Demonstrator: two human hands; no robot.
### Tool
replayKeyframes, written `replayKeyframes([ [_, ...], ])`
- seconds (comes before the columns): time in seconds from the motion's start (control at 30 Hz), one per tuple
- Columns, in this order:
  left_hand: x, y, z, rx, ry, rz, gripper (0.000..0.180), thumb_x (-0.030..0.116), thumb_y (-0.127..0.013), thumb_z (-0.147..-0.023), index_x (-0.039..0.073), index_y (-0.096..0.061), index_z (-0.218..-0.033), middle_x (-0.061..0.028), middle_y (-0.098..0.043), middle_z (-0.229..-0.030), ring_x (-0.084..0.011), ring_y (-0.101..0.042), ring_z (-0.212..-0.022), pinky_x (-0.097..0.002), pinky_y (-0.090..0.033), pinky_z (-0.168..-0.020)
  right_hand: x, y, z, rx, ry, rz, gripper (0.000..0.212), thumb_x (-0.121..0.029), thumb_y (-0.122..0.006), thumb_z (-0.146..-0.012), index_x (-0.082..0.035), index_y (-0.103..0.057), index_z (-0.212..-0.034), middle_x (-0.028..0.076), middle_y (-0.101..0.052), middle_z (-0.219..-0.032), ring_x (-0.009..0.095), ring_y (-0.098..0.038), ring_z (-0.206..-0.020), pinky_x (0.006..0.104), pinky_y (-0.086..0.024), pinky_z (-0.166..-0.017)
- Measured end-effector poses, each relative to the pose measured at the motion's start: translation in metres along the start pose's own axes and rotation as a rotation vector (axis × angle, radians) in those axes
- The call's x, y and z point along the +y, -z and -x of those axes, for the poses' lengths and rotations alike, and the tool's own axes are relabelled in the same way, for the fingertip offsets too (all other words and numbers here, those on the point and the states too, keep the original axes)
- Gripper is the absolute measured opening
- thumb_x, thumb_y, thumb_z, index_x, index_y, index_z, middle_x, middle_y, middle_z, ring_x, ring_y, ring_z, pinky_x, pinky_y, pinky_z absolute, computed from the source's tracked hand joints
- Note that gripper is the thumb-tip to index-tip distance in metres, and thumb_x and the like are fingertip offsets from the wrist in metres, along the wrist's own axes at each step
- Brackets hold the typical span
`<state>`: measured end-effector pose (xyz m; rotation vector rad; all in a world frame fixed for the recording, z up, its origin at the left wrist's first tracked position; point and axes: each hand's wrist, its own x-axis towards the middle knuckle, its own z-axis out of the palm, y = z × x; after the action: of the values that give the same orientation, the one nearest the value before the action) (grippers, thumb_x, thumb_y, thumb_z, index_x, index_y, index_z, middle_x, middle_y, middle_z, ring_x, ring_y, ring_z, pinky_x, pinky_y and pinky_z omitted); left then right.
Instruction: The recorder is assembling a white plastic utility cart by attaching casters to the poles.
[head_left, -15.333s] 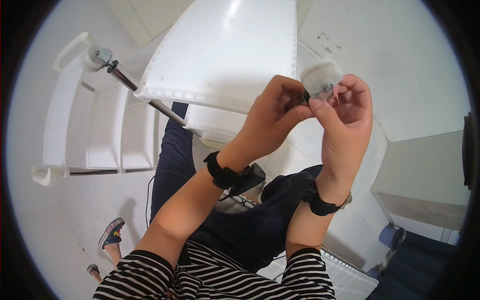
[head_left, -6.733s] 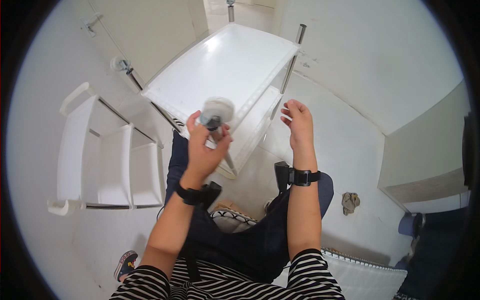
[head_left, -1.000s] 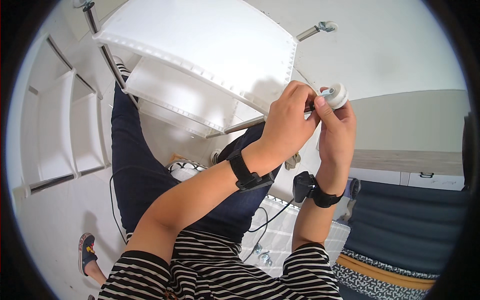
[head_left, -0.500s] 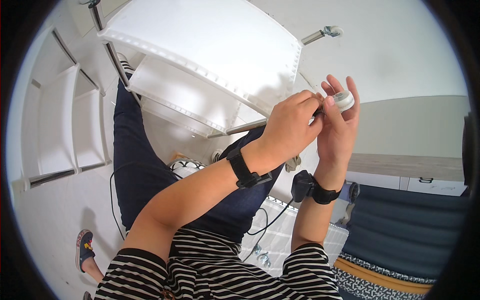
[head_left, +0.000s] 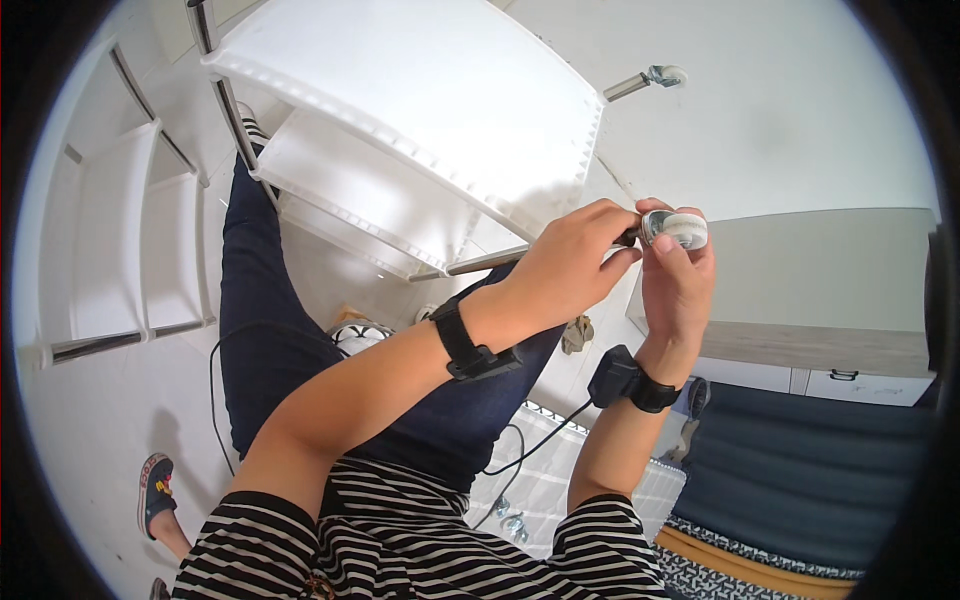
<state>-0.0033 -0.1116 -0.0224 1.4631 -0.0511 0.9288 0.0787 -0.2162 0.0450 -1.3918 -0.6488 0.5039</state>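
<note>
A white multi-tier shelf rack (head_left: 420, 90) lies tipped in front of me, between my legs, with metal tubes along its corners. My left hand (head_left: 575, 255) wraps round the end of its nearest metal tube (head_left: 485, 262); a dark tip shows beyond the fingers. Right at that tip is a caster (head_left: 682, 230), a white wheel in a shiny metal mount. The fingers and thumb of my right hand (head_left: 678, 285) close around it. Whether its stem sits inside the tube is hidden by the hands. Another caster (head_left: 668, 75) is fitted on the rack's far right tube.
A second white shelf unit (head_left: 110, 230) stands at the left. Behind my right arm are a cabinet (head_left: 800, 350) and dark blue fabric (head_left: 800, 470). Loose casters (head_left: 512, 525) lie on a white panel (head_left: 555, 480) by my lap. A cable (head_left: 540, 440) runs from my right wristband. Another person's shoe (head_left: 157, 490) is at lower left.
My right hand's stretched fingers have curled in around the caster, which has turned so its metal mount shows. Both hands sit slightly lower, the left still on the tube.
</note>
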Motion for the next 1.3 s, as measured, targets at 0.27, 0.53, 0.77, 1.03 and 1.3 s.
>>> replayKeyframes([
  [0.27, -0.015, 0.010, 0.003, -0.114, 0.170, 0.119, 0.020, 0.004, -0.061, -0.084, -0.003, -0.049, -0.099, -0.0145, -0.065, -0.091, -0.0217, -0.066, -0.089, -0.0297, -0.052, -0.075, -0.007, -0.011, 0.009, 0.124, -0.004, 0.129, 0.032, -0.001, -0.069, -0.075, -0.004, -0.047, -0.098, 0.016, -0.062, -0.097, 0.018, -0.059, -0.085, 0.0287, -0.046, -0.078],
  [0.53, -0.017, 0.016, 0.002, -0.145, 0.140, 0.038, 0.017, 0.005, -0.062, -0.083, -0.002, -0.050, -0.092, -0.0152, -0.066, -0.088, -0.0245, -0.067, -0.085, -0.0308, -0.052, -0.071, -0.007, -0.017, 0.011, 0.141, -0.013, 0.370, 0.048, -0.002, -0.072, -0.073, 0.000, -0.052, -0.117, 0.007, -0.060, -0.094, 0.015, -0.058, -0.084, 0.0271, -0.046, -0.077],
  [0.77, -0.020, 0.014, 0.003, -0.115, 0.108, 0.002, 0.020, 0.007, -0.064, -0.081, -0.001, -0.050, -0.093, -0.0159, -0.064, -0.087, -0.0277, -0.066, -0.083, -0.0328, -0.053, -0.070, -0.006, -0.012, 0.014, 0.013, 0.008, 0.248, 0.046, 0.004, -0.068, -0.072, 0.001, -0.054, -0.117, 0.011, -0.057, -0.105, 0.014, -0.055, -0.093, 0.0274, -0.046, -0.080],
  [1.03, -0.021, 0.015, 0.004, -0.122, 0.102, 0.009, 0.021, 0.007, -0.065, -0.080, 0.000, -0.051, -0.094, -0.0153, -0.064, -0.088, -0.0278, -0.066, -0.082, -0.0328, -0.053, -0.071, 0.009, -0.012, 0.013, 0.110, 0.049, 0.288, 0.042, 0.009, -0.064, -0.074, 0.002, -0.054, -0.114, 0.009, -0.060, -0.095, 0.015, -0.057, -0.090, 0.0289, -0.046, -0.082],
  [1.3, -0.024, 0.014, 0.005, -0.112, 0.114, 0.046, 0.022, 0.005, -0.065, -0.080, -0.001, -0.052, -0.096, -0.0152, -0.064, -0.091, -0.0267, -0.066, -0.086, -0.0327, -0.054, -0.073, 0.023, -0.033, 0.019, 0.306, 0.150, 0.246, 0.044, 0.007, -0.065, -0.075, 0.002, -0.050, -0.116, 0.010, -0.061, -0.095, 0.018, -0.058, -0.093, 0.0301, -0.046, -0.084],
])
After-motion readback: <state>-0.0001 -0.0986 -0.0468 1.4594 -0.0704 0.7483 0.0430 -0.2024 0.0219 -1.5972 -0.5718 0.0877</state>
